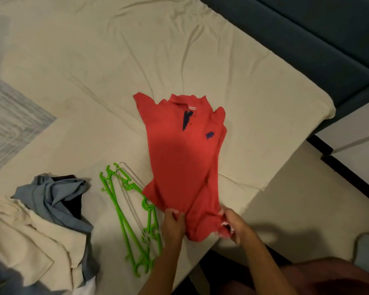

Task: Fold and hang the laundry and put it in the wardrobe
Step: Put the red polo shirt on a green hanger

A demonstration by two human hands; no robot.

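Red polo shirt (180, 154) on bed, hem gripped by both hands, left hand (173, 222), right hand (232, 225)

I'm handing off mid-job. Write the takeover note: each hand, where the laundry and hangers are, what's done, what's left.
Left hand: grips the bottom hem of the red polo shirt on its left side.
Right hand: grips the hem on the right side.
The shirt lies face up on the bed sheet, collar away from you, both sides already folded in.
Green hangers, with wire ones among them, lie just left of the shirt.
Unfolded clothes pile sits at the far left: blue-grey, cream and dark pieces.
Left to do: fold the shirt up from the hem, work through the pile, then take everything to the wardrobe, which is not in view.
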